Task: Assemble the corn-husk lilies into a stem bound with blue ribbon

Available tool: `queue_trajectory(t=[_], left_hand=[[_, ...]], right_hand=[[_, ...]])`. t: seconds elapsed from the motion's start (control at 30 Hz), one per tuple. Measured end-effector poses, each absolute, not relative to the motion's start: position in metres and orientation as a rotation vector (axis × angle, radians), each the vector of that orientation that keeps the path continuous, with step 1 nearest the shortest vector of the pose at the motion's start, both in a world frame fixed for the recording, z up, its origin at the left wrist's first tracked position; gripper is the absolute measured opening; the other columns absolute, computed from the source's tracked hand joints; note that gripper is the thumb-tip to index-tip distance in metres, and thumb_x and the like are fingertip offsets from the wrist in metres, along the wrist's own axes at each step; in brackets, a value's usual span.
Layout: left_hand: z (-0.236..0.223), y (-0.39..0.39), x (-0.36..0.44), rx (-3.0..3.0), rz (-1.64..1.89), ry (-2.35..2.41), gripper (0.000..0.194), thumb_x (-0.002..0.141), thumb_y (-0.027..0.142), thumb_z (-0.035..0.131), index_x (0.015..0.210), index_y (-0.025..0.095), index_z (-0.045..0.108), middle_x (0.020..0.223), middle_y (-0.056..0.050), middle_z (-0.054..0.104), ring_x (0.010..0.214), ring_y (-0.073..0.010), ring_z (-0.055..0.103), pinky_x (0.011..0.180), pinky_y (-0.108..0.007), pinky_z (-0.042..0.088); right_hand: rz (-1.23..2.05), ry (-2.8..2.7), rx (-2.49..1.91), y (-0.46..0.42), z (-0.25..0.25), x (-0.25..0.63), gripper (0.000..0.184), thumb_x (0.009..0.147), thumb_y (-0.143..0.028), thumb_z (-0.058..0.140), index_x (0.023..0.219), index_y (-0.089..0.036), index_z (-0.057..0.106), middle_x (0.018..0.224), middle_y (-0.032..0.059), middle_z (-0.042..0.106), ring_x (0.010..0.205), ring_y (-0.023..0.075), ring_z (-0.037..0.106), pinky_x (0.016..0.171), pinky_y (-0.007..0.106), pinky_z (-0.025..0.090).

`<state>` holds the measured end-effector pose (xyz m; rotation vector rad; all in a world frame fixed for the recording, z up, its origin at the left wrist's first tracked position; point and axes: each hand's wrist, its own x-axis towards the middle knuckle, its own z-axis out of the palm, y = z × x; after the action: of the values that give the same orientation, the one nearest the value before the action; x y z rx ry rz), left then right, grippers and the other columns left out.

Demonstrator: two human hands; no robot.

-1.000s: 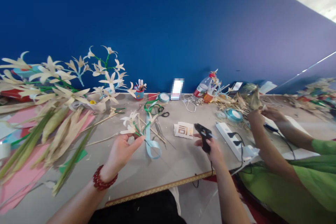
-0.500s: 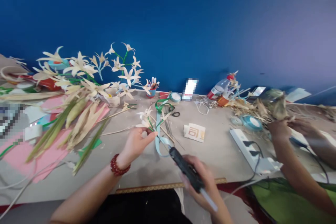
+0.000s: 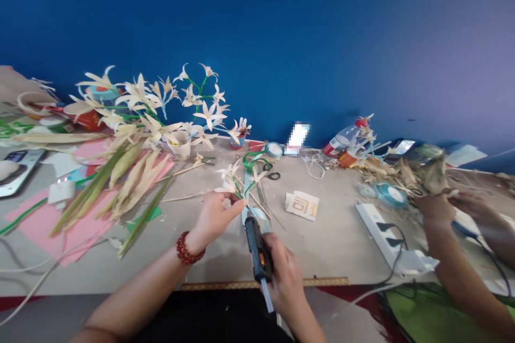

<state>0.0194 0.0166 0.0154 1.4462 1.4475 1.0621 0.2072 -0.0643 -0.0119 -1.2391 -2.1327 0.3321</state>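
At the far left, pink paper point(image 3: 34, 225) lies on the table point(image 3: 333, 257), with dry husks point(image 3: 134, 187) partly over it. Behind them, pale flowers point(image 3: 139, 94) spread above a white cup point(image 3: 183, 151). Next comes the left hand point(image 3: 215, 217), a red bead bracelet point(image 3: 185, 248) on its wrist; thumb and fingers are pinched together on the stems of a small bunch of flowers point(image 3: 229, 178), held just above the table. The glue gun point(image 3: 257, 249) points at those stems, its nozzle near the fingertips, over a pale blue ribbon point(image 3: 261, 215). The right hand point(image 3: 284, 273) is wrapped around the gun's grip. Scissors point(image 3: 274, 176) lie behind, then a card point(image 3: 301, 206), a tilted bottle point(image 3: 340, 140) and a power strip point(image 3: 376, 236) with 2 black plugs. At far right, a co-worker's 2 hands point(image 3: 436, 210) are close together near more husks.
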Motion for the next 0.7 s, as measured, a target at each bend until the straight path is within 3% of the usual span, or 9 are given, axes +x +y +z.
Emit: queue_trajectory(t=[0.47,0.7], left_hand=[[0.019,0.014,0.021,1.524,1.09,1.463,0.028,0.079,0.038,0.061,0.061,0.016,0.065,0.057,0.002,0.064,0.056,-0.0141,0.055,0.06,-0.024,0.043],[0.02,0.014,0.021,1.499,1.105,1.427,0.028,0.079,0.038,0.061,0.063,0.016,0.065,0.061,0.001,0.065,0.061,-0.0149,0.056,0.065,-0.025,0.044]], right_hand=[[0.347,-2.038,-1.324,-0.067,-0.024,0.199,0.029,0.079,-0.018,0.049,0.107,-0.022,0.046,0.085,0.0048,0.061,0.064,0.0204,0.058,0.059,0.03,0.046],[0.387,-2.035,-1.336,-0.07,-0.032,0.201,0.032,0.079,-0.017,0.052,0.109,-0.022,0.045,0.084,0.0041,0.059,0.064,0.02,0.056,0.06,0.03,0.045]])
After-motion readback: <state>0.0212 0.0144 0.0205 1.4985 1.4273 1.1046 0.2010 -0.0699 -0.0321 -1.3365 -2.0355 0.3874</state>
